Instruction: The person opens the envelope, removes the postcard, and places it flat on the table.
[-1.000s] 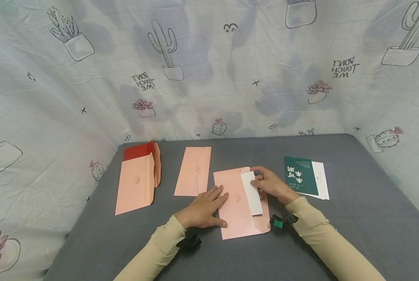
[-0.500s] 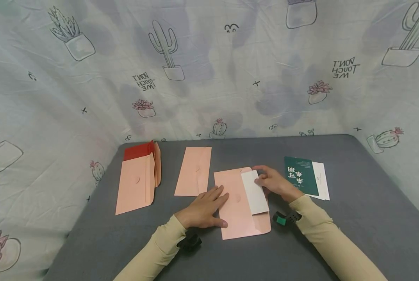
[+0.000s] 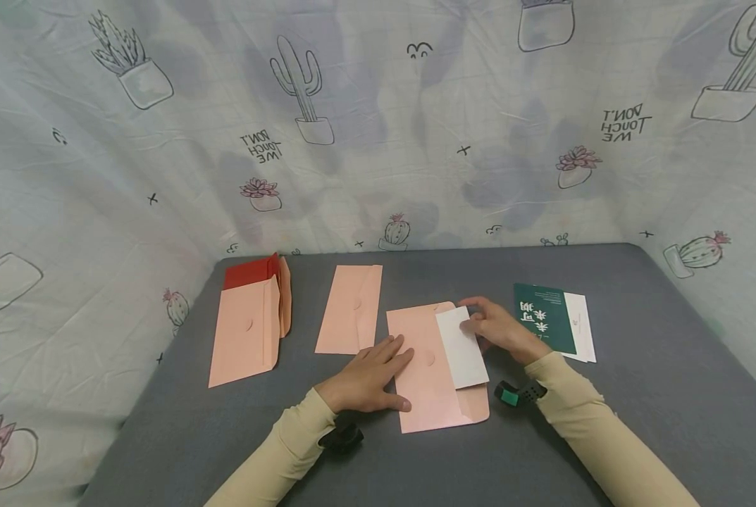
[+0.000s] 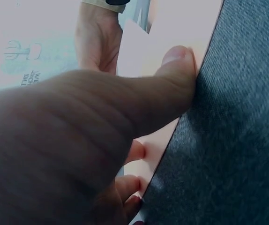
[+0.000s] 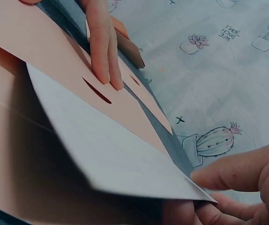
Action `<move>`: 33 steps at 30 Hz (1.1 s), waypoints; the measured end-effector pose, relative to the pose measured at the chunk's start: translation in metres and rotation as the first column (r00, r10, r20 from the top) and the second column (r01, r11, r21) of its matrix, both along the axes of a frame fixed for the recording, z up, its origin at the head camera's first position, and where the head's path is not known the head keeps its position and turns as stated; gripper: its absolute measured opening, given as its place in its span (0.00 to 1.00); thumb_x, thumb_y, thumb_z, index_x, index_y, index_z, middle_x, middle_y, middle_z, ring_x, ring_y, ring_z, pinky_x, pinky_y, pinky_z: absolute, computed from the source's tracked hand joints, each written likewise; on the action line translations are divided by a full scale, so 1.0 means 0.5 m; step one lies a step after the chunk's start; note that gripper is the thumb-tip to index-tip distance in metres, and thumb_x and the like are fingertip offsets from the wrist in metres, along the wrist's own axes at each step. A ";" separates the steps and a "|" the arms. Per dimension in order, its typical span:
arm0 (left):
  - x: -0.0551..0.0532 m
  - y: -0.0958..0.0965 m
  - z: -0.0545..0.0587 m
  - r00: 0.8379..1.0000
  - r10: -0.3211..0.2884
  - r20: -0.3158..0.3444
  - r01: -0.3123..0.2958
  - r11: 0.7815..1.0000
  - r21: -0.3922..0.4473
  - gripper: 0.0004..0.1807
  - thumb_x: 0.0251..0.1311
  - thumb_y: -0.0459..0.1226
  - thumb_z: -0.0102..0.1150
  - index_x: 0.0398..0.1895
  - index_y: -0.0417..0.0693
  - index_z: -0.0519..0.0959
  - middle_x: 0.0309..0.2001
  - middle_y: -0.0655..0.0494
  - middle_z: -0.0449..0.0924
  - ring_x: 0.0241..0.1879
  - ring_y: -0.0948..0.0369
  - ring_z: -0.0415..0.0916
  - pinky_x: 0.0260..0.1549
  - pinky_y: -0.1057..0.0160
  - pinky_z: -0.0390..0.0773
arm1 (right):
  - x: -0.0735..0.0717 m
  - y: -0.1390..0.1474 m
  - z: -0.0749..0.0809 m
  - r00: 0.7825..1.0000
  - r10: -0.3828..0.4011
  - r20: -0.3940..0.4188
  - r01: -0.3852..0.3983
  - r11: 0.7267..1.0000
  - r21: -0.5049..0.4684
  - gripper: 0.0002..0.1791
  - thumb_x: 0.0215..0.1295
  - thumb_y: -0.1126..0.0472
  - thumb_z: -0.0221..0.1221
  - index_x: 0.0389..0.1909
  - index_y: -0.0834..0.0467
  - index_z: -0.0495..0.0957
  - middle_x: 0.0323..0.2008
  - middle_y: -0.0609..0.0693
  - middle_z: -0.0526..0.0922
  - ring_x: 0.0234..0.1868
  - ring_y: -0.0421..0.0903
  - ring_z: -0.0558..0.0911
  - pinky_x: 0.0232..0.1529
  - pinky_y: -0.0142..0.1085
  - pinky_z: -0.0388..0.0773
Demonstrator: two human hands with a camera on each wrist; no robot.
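A pink envelope (image 3: pixel 422 394) lies on the grey table with its flap side facing right. My left hand (image 3: pixel 371 377) rests spread on its left part, thumb and fingertips on the paper. From the envelope's opening a white card (image 3: pixel 461 352) sticks out to the right, its left portion hidden inside. My right hand (image 3: pixel 498 327) pinches the card's far right corner, thumb on top and fingers beneath. In the right wrist view the white card (image 5: pixel 106 140) stands raised and slightly bowed over the flap.
A second pink envelope (image 3: pixel 349 310) lies to the left. Farther left, pink envelopes (image 3: pixel 244 331) overlap a red envelope (image 3: pixel 247 274). On the right, a dark green card (image 3: pixel 542 313) with white lettering lies over white cards (image 3: pixel 580 327). A patterned cloth (image 3: pixel 378 155) hangs behind the table.
My right hand has moved a little to the right with the white card, and more of the card shows outside the envelope. The left hand has stayed in place.
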State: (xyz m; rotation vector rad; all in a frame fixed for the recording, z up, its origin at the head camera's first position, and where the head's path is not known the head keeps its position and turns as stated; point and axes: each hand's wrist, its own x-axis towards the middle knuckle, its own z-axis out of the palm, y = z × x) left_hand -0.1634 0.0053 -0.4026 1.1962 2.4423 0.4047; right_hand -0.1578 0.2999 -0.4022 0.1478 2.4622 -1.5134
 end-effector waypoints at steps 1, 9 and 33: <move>0.000 -0.001 0.000 1.000 0.000 0.003 0.000 1.000 0.002 0.50 0.61 0.56 0.66 0.81 0.50 0.55 0.83 0.46 0.42 0.83 0.48 0.38 0.77 0.40 0.49 | 0.000 -0.001 0.000 1.000 -0.009 0.004 0.009 1.000 0.002 0.33 0.72 0.59 0.56 0.74 0.64 0.57 0.49 0.65 0.82 0.35 0.47 0.85 0.33 0.42 0.84; 0.001 -0.002 0.002 1.000 -0.001 0.012 0.001 1.000 0.007 0.48 0.61 0.54 0.67 0.81 0.52 0.55 0.83 0.46 0.41 0.83 0.48 0.37 0.77 0.40 0.49 | 0.000 -0.004 -0.001 0.998 -0.063 0.022 0.062 0.997 0.039 0.34 0.73 0.55 0.56 0.71 0.67 0.55 0.51 0.67 0.79 0.38 0.47 0.85 0.37 0.42 0.83; 0.008 0.005 0.005 1.000 0.011 -0.002 -0.011 1.000 -0.016 0.48 0.62 0.53 0.67 0.80 0.52 0.56 0.83 0.45 0.42 0.83 0.47 0.38 0.77 0.39 0.49 | -0.001 0.007 -0.001 0.993 -0.117 -0.029 0.119 0.991 0.068 0.26 0.76 0.53 0.52 0.71 0.57 0.67 0.66 0.69 0.71 0.57 0.59 0.79 0.54 0.50 0.77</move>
